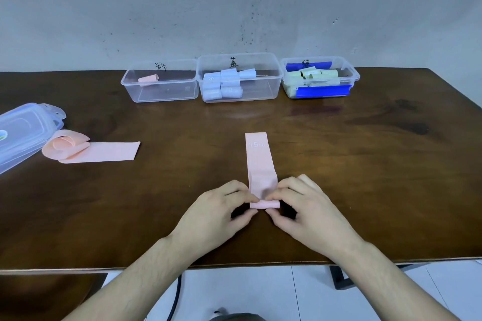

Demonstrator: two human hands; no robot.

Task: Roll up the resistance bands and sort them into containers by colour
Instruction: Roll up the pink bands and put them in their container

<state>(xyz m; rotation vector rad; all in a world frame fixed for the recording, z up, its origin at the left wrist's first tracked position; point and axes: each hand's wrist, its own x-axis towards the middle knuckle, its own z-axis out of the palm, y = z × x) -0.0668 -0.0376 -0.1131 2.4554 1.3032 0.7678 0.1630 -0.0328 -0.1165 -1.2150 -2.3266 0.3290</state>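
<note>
Rolling pink band (260,164): left hand (219,212) and right hand (305,210) both pinch its near end. Next: keep roll tight, then the pink box (135,91) beyond it.

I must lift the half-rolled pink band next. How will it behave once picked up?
Probably floppy: the pink band lies limp and flat beyond the roll both hands pinch. The roll may spring open if released; the rolled band in the left container looks loosely uncurled.
</note>
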